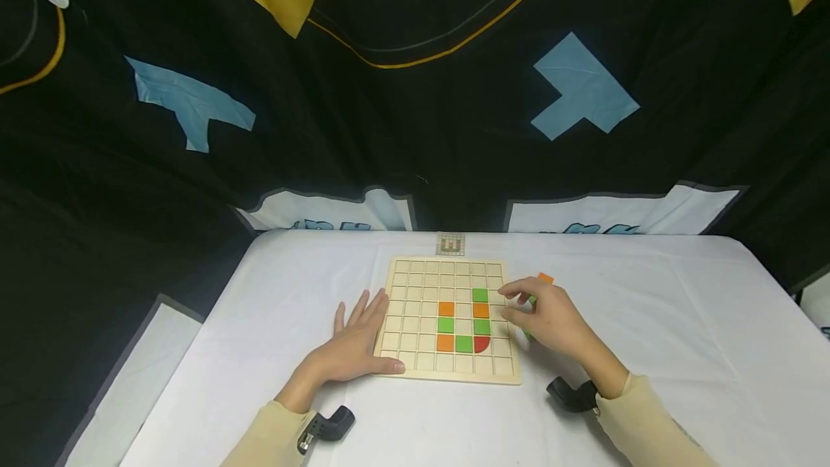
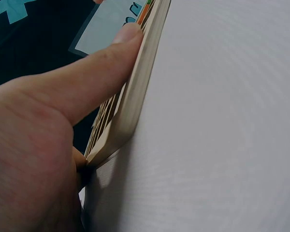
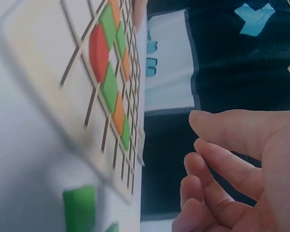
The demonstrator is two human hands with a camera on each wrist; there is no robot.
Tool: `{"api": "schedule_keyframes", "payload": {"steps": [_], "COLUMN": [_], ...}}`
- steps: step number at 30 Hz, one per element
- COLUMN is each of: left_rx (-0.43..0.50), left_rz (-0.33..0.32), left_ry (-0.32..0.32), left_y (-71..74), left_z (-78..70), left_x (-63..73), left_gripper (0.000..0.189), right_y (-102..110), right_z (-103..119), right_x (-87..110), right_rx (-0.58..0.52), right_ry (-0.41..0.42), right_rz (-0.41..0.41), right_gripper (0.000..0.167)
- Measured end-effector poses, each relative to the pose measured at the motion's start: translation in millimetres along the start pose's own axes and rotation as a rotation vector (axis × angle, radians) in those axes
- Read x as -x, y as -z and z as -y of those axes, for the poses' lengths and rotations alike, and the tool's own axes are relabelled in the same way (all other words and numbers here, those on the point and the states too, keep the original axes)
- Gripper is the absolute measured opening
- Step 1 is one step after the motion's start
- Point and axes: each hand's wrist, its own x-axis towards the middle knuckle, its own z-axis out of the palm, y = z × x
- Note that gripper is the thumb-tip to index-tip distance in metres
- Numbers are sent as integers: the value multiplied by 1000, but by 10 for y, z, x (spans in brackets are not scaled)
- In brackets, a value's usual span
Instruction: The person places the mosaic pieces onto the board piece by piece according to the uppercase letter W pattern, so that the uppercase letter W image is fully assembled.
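A pale wooden grid board (image 1: 408,324) lies on the white table with several orange and green square pieces in its cells. Among them are a green piece (image 1: 480,295), an orange piece (image 1: 446,308) and a red piece with one rounded corner (image 1: 482,344). My left hand (image 1: 353,344) rests on the board's near left corner, fingers spread along the side and thumb (image 2: 106,67) over the front edge. Above the board's right edge hovers my right hand (image 1: 547,316), its fingers loosely bent. Nothing shows between thumb and fingertips in the right wrist view.
Right of the board, partly behind the right hand, lie loose pieces: an orange one (image 1: 545,277) and green ones, including a green block (image 3: 79,208). A small patterned square (image 1: 450,243) sits behind the board. A black patterned curtain (image 1: 415,128) hangs behind the table.
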Motion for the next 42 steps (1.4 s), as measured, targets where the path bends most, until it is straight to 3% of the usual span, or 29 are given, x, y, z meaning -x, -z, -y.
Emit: {"api": "schedule_keyframes", "payload": {"steps": [8, 20, 33, 42], "left_rx": [6, 4, 15, 23], "left_rz": [1, -3, 5, 4], "left_ry": [-3, -11, -3, -6], "left_y": [2, 7, 13, 9], "left_z": [-9, -9, -13, -3], "left_x": [-7, -11, -5, -9], "left_gripper": [125, 125, 125, 125], "right_y": [135, 203, 146, 115], "right_z": [-153, -321, -424, -404], "right_x": [115, 241, 329, 310], "right_rx": [15, 10, 29, 114], "right_ry": [-62, -94, -62, -48], "right_rz": [-51, -54, 13, 77], "right_gripper": [30, 29, 36, 40]}}
